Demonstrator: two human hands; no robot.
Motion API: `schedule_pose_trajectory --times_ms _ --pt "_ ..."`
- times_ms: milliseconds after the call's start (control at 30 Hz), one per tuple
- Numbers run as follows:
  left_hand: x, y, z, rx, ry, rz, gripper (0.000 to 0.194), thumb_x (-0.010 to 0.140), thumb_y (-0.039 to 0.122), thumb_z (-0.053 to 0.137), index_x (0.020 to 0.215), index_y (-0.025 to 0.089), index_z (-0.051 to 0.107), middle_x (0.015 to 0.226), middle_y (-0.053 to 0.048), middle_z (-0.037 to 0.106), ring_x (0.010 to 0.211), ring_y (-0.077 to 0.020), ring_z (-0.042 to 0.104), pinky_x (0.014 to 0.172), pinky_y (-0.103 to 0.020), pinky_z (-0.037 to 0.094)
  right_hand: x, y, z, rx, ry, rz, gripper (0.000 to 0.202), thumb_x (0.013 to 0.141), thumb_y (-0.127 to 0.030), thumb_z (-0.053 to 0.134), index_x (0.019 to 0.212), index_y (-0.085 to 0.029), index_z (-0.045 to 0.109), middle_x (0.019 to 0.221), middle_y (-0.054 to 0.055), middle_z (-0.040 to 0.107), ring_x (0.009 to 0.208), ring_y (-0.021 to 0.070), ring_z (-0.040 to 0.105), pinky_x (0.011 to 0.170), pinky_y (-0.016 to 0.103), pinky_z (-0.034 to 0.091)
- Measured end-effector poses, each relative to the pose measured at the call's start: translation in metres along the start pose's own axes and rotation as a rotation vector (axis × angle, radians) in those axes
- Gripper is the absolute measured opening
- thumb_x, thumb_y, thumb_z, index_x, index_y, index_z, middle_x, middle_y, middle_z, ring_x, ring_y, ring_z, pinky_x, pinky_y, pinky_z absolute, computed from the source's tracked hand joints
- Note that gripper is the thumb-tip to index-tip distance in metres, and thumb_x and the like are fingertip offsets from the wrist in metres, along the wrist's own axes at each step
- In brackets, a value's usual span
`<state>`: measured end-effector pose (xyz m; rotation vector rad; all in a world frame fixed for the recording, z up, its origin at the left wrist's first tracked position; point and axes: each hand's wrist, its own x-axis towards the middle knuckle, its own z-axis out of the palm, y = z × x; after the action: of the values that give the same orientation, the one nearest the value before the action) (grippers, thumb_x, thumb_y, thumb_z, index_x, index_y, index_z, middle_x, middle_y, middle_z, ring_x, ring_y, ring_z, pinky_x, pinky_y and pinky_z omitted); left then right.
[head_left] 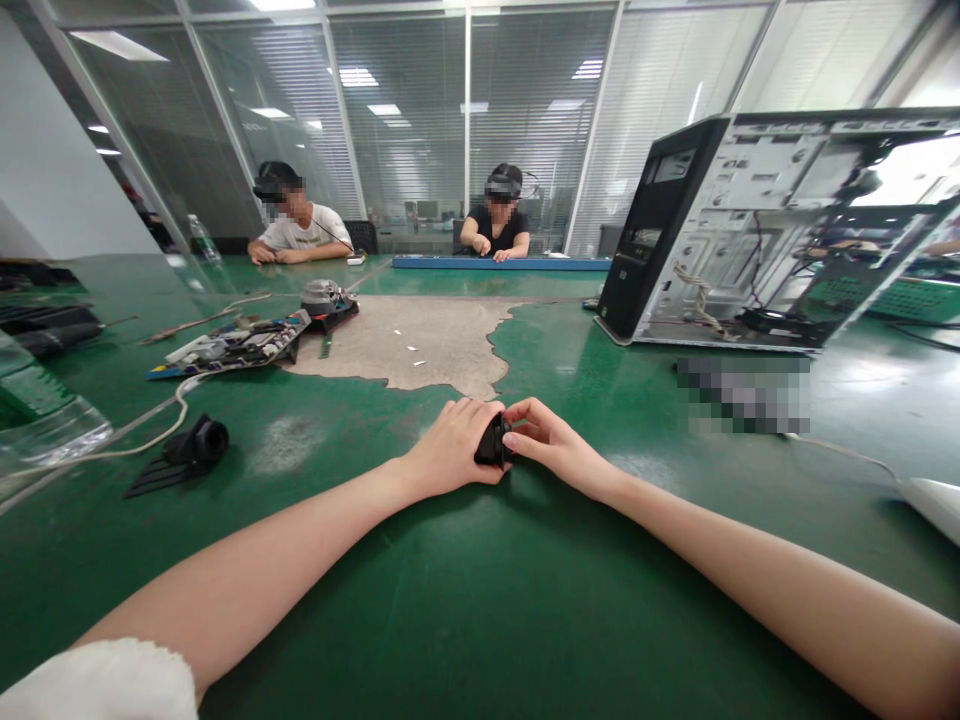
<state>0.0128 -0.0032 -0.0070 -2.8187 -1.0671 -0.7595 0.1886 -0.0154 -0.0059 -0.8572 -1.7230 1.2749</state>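
Observation:
A small black part (490, 443) is held between both hands just above the green tabletop (480, 600), near the middle of the view. My left hand (451, 447) wraps round it from the left, its fingers over the top and far side. From the right, my right hand (551, 445) pinches the part's right edge between thumb and fingers. Some of the part is hidden by the fingers. Beyond the hands lies a torn-edged beige patch (442, 345) with several small white scraps on it.
An open computer case (675, 240) stands at the right. At the left are a circuit board (240, 345), a black piece (199, 442), a cable and a clear bottle (45, 410). Two people sit across the table behind a blue bar (499, 264).

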Motion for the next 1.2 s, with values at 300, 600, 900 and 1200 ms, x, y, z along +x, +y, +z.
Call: schedule_pose_trajectory --times_ms 300,600,900,1200 --pt "-0.001 -0.0008 -0.0004 -0.003 0.009 0.01 0.055 0.063 0.032 0.063 0.11 0.017 0.038 0.103 -0.007 0.053 0.09 -0.0245 0.047 0.075 -0.034 0.035 -0.0023 -0.0012 -0.0011 0.063 -0.058 -0.055 0.025 0.072 -0.028 0.064 0.083 -0.021 0.043 0.092 0.0 0.052 0.085 0.0139 0.053 0.071 0.028 0.044" --pt "-0.0002 -0.0001 -0.0001 -0.015 0.007 0.003 0.053 0.064 0.034 0.062 0.109 0.018 0.04 0.102 -0.007 0.053 0.092 -0.025 0.048 0.075 -0.035 0.035 -0.0003 0.0031 -0.0009 0.005 0.007 -0.002 0.024 0.075 -0.033 0.06 0.089 -0.02 0.045 0.089 0.001 0.053 0.078 0.0132 0.054 0.071 0.029 0.045" --pt "0.0003 0.0002 -0.0008 0.003 0.0 0.003 0.055 0.062 0.031 0.064 0.109 0.017 0.039 0.103 -0.007 0.053 0.091 -0.0246 0.048 0.074 -0.034 0.035 -0.0032 -0.0011 -0.0024 0.087 -0.093 -0.037 0.028 0.07 -0.026 0.065 0.084 -0.022 0.041 0.091 -0.001 0.053 0.082 0.0126 0.053 0.07 0.027 0.044" --pt "0.0003 0.0009 -0.0009 -0.021 0.003 -0.001 0.054 0.064 0.033 0.062 0.11 0.017 0.039 0.102 -0.007 0.053 0.092 -0.0247 0.048 0.075 -0.034 0.035 -0.0016 0.001 -0.002 0.012 -0.031 -0.021 0.024 0.076 -0.032 0.059 0.091 -0.02 0.045 0.086 0.0 0.054 0.077 0.0127 0.054 0.071 0.029 0.044"
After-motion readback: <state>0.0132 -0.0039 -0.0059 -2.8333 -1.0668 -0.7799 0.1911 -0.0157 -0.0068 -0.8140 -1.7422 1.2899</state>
